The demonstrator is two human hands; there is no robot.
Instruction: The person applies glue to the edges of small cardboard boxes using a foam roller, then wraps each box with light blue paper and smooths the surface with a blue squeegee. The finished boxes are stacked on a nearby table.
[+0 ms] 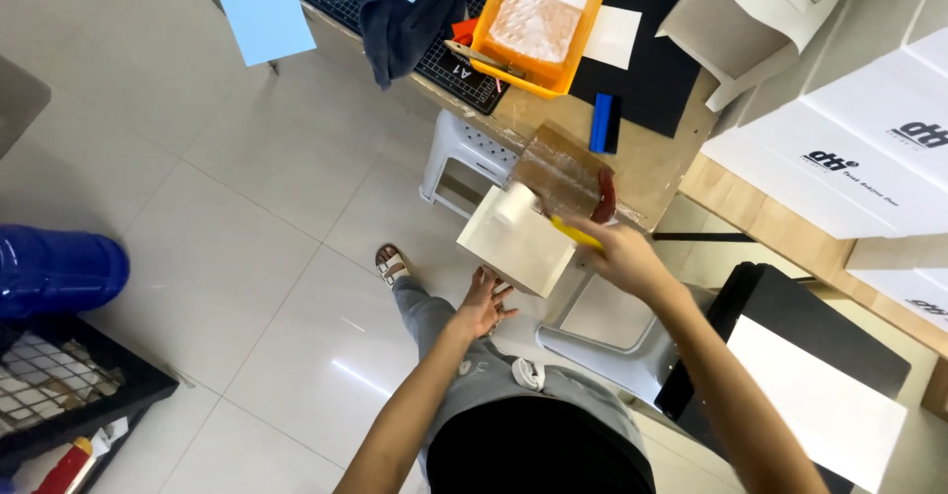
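Observation:
My left hand (486,303) props up a small cream-coloured box (517,243) from below, fingers spread against its underside. My right hand (620,254) grips the yellow handle of a tape dispenser (565,179) loaded with a roll of brown packing tape. The dispenser presses against the box's top far edge, just in front of the workbench. My legs and one sandalled foot (391,264) show below the box.
A wooden workbench (652,163) carries an orange tray (542,20), a cutting mat, black sheets and a blue scraper (601,123). White stools stand under and beside it. White cartons (869,138) are stacked at the right; a blue drum (54,269) and black crate at the left.

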